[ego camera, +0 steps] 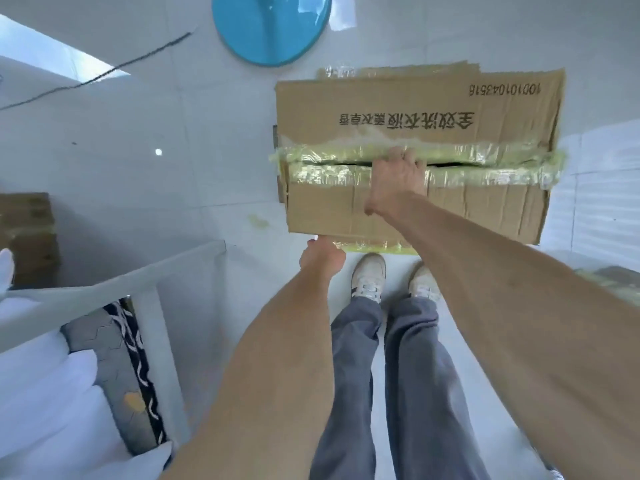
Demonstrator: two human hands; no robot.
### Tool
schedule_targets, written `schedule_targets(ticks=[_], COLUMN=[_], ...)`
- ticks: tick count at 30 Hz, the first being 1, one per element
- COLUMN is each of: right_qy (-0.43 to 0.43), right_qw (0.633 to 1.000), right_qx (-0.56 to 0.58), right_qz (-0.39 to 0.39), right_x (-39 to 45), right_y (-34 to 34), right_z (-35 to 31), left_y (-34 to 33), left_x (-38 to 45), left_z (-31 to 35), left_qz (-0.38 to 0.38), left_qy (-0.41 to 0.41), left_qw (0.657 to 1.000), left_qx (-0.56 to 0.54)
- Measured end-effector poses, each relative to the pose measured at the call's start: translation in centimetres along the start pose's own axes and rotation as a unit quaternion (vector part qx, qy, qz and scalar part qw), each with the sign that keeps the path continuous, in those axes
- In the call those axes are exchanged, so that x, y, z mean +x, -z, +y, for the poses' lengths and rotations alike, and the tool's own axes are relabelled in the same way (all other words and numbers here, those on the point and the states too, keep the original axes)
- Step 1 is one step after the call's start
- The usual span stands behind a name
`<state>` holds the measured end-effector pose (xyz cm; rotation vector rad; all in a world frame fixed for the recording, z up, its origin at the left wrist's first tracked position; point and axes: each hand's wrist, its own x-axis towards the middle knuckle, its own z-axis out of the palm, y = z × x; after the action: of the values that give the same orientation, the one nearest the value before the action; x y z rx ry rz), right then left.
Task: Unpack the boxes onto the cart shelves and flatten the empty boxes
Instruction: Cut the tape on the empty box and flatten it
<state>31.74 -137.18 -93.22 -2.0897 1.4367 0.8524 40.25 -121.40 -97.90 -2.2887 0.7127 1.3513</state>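
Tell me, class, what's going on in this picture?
A person stands over a cardboard box on the floor. Their right hand has its fingers in the slit along the taped top seam; their left hand grips the box's near bottom edge. The top flaps are not yet open.

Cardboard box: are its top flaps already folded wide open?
No. The cardboard box has its flaps down, with only a narrow slit along the taped seam, where the right hand hooks its fingers in.
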Motion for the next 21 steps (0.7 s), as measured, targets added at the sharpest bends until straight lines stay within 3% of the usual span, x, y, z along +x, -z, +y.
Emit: schedule_targets(ticks=[6, 15, 18, 21], right_qy=[0.023, 0.113, 0.088, -0.026], right_qw=[0.995, 0.956, 0.933, 0.89], right_qx=[0.073, 0.116, 0.201, 0.352], right_qz=[0.056, 0.243, 0.285, 0.287], right_x=[-2.0, -4.9, -5.7, -6.9], right_y=[0.6, 8.8, 13.5, 17.4], right_z=[1.1, 2.6, 3.4, 6.2], left_y=[-1.8, 4.7, 6.9, 8.6], left_x=[-1.5, -4.0, -5.6, -8.0], left_z=[0.0, 3.3, 4.1, 6.0], left_qz=[0.096, 0.226, 0.257, 0.281], left_qy=[0.01, -0.019, -0.026, -0.048], left_qw=[0.989, 0.961, 0.953, 0.945], left_qx=[-0.114, -0.16, -0.159, -0.159])
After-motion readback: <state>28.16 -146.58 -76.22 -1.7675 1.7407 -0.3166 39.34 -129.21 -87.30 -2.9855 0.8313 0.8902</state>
